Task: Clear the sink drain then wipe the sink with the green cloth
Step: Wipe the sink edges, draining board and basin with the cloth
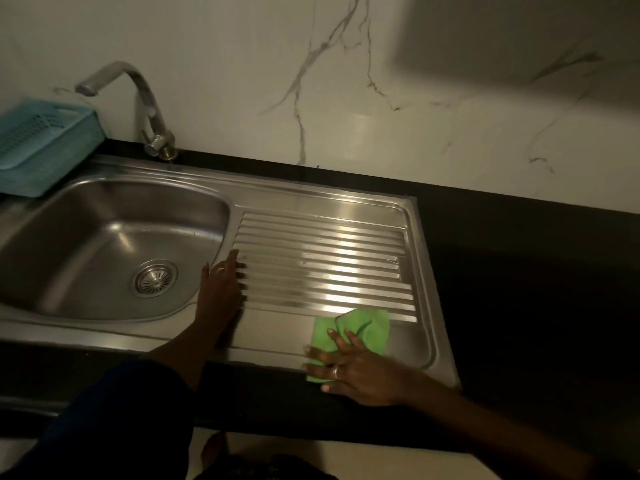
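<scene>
Ideally, right hand (349, 367), flat-fingered on green cloth (365, 325) at lower right, wipes along the drainboard (329, 258) ridges while left hand (221, 285), fingers straight, braces centre-frame.

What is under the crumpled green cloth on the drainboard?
The crumpled green cloth lies on the flat front strip of the ribbed stainless steel drainboard. The right hand presses its near edge with spread fingers. The steel beneath is covered and cannot be judged.

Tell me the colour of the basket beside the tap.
Light blue basket, perforated plastic, left of the tap; the head view shows it.
</scene>
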